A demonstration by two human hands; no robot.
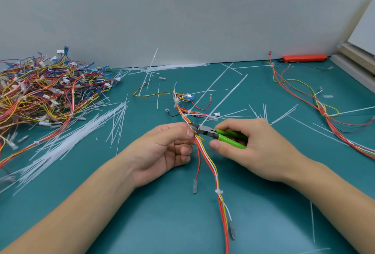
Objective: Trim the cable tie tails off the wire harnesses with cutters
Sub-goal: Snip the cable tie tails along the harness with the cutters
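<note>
The left hand [162, 148] is pinching the wire harness [205, 158] between thumb and fingers just beside the tie being trimmed, while the right hand [249, 144] is gripping the green handles of the cutters [217, 135], whose jaws are sitting at the bundle right by the left fingertips. A long white cable tie tail [223, 99] is rising from that spot up and away to the right. To do this cut well, the person is probably best keeping the blades flush against the tie's head and clear of the coloured wires, holding the bundle steady so no insulation gets nicked. The harness is lying across the teal table [142, 223], one trimmed tie [218, 191] showing lower down. Farther out, cut-off tails [81, 132] are littering the table's left side, a harness pile [46, 91] is sitting far left, and another harness [304, 95] is lying well apart to the right.
</note>
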